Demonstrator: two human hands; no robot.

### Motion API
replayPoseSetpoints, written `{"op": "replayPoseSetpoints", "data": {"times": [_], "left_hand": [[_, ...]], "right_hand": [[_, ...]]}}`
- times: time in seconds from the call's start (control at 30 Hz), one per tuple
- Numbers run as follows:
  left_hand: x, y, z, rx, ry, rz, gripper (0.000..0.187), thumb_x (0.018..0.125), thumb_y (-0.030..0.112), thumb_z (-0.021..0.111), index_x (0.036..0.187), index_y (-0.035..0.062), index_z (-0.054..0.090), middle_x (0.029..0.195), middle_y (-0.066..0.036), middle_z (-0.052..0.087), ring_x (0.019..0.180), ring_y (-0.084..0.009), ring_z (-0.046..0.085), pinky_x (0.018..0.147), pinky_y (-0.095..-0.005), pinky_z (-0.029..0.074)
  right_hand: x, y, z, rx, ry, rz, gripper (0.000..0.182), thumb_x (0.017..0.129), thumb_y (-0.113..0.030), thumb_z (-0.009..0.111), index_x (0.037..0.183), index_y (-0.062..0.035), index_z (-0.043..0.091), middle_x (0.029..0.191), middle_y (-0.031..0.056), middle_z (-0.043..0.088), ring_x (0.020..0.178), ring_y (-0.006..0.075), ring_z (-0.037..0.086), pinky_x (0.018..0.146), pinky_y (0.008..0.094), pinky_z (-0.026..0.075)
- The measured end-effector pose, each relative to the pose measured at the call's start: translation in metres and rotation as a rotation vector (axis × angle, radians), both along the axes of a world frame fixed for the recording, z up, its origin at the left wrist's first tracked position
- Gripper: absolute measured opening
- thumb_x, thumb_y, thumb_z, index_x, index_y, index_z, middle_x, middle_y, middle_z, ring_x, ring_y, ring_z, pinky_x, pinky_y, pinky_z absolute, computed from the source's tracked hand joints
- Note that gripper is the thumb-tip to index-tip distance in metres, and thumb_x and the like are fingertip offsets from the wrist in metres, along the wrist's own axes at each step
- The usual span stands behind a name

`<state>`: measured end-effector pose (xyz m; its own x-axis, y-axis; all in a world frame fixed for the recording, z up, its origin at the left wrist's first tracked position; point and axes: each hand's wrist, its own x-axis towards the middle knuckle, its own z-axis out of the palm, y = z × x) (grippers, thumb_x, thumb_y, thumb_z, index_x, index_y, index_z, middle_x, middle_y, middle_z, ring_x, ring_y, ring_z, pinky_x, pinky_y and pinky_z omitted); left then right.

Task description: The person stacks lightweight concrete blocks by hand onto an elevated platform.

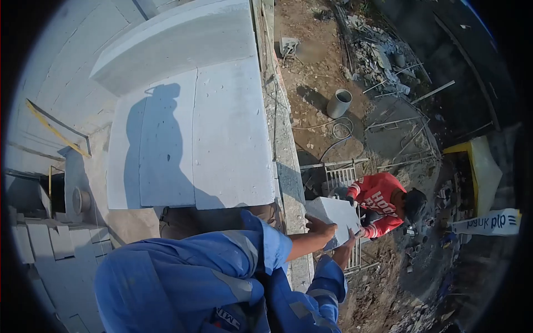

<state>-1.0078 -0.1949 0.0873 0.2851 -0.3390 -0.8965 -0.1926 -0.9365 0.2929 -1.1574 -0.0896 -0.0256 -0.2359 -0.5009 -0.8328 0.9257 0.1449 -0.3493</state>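
Note:
A pale grey-white building block [335, 215] is held out past the wall's edge, over the lower ground. My left hand [320, 228] grips its near side, fingers curled around the edge. My right hand [345, 251] holds the block's lower corner, partly hidden by it. Opposite me, a co-worker in a red top [379, 197] has dark-gloved hands on the block's far side, so we both hold it. Close to my left arm, more large white blocks [233, 122] lie side by side, with one long block [177, 50] on them at the back.
A narrow concrete ledge [288, 183] drops off to my right. Below are metal scaffold rails [340, 176], a concrete pipe [340, 104], a hose [345, 129] and rubble [383, 61]. A yellow bar [53, 126] leans at left, above stacked blocks [47, 241].

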Motion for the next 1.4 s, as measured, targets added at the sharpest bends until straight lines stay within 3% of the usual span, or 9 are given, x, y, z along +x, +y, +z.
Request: {"op": "replayPoseSetpoints", "data": {"times": [0.23,0.4,0.47,0.57,0.67,0.8,1.03,1.17,1.4], "left_hand": [[0.073,0.01,0.142,-0.42,0.071,-0.404,0.11,0.067,0.027,0.081,0.144,-0.0058,0.009,0.133,-0.03,0.04,0.121,-0.0424,0.047,0.095,-0.0498,0.046],[0.216,0.026,0.282,-0.762,0.199,-0.718,0.114,0.069,0.026,0.078,0.147,-0.011,0.004,0.142,-0.033,0.03,0.134,-0.0433,0.032,0.113,-0.0409,0.026],[0.25,0.042,0.246,-1.189,0.214,-0.481,0.103,0.067,0.021,0.072,0.147,-0.0081,0.015,0.138,-0.033,0.035,0.124,-0.04,0.045,0.1,-0.0447,0.04],[0.332,0.048,0.288,-1.069,0.395,-0.229,0.101,0.07,0.022,0.078,0.148,-0.0064,0.02,0.14,-0.023,0.04,0.134,-0.0303,0.037,0.11,-0.0389,0.03],[0.403,0.057,0.291,-1.095,0.627,0.09,0.092,0.069,0.012,0.07,0.148,-0.0028,0.026,0.135,-0.022,0.046,0.122,-0.0253,0.048,0.104,-0.0359,0.036],[0.516,0.026,0.257,-1.096,0.609,0.287,0.076,0.07,0.026,0.065,0.137,-0.0021,0.043,0.122,-0.018,0.055,0.115,-0.0304,0.054,0.098,-0.0415,0.043],[0.684,-0.062,0.209,-1.095,0.663,0.471,0.068,0.072,0.036,0.062,0.128,-0.0005,0.051,0.118,-0.02,0.058,0.103,-0.0334,0.06,0.086,-0.0488,0.05],[0.764,-0.095,0.159,-1.073,0.648,0.482,0.069,0.075,0.045,0.058,0.126,0.0,0.052,0.114,-0.019,0.061,0.103,-0.0335,0.061,0.086,-0.05,0.049],[0.777,-0.129,0.216,-0.841,0.396,0.727,0.07,0.08,0.057,0.054,0.126,0.0045,0.056,0.115,-0.017,0.062,0.102,-0.0342,0.061,0.09,-0.0505,0.048]], "right_hand": [[0.039,0.035,0.046,-0.18,0.194,-0.083,0.085,0.084,-0.06,0.054,0.143,-0.003,0.033,0.139,0.0179,0.044,0.125,0.0354,0.047,0.106,0.0511,0.035],[0.097,0.005,0.096,-0.448,0.192,-0.117,0.078,0.085,-0.054,0.054,0.141,-0.0036,0.037,0.139,0.0163,0.045,0.124,0.034,0.048,0.105,0.0505,0.036],[0.119,-0.013,0.117,-0.567,0.183,-0.124,0.075,0.085,-0.051,0.055,0.141,-0.0038,0.038,0.139,0.0157,0.046,0.123,0.0335,0.048,0.105,0.0503,0.037],[0.144,-0.046,0.165,-0.753,0.135,-0.091,0.071,0.086,-0.048,0.055,0.14,-0.0041,0.04,0.138,0.0148,0.046,0.123,0.0327,0.048,0.105,0.0499,0.037],[0.184,-0.079,0.218,-0.834,0.1,-0.052,0.067,0.087,-0.044,0.055,0.139,-0.0045,0.042,0.138,0.0139,0.047,0.122,0.0318,0.049,0.104,0.0495,0.038],[0.257,-0.122,0.264,-0.756,0.132,0.093,0.063,0.076,-0.033,0.073,0.129,-0.0094,0.049,0.135,0.0119,0.048,0.127,0.0327,0.044,0.1,0.0536,0.042],[0.405,-0.223,0.296,-0.576,0.132,0.366,0.056,0.077,-0.033,0.072,0.126,-0.0143,0.051,0.134,0.0105,0.047,0.124,0.0343,0.047,0.098,0.0534,0.043],[0.467,-0.256,0.313,-0.559,0.24,0.465,0.064,0.079,-0.037,0.073,0.131,-0.0077,0.048,0.13,0.0154,0.05,0.116,0.0351,0.053,0.094,0.053,0.047],[0.478,-0.283,0.328,-0.687,0.4,0.552,0.059,0.09,-0.032,0.069,0.13,0.0024,0.044,0.123,0.0245,0.049,0.108,0.0383,0.058,0.091,0.0462,0.055]]}}
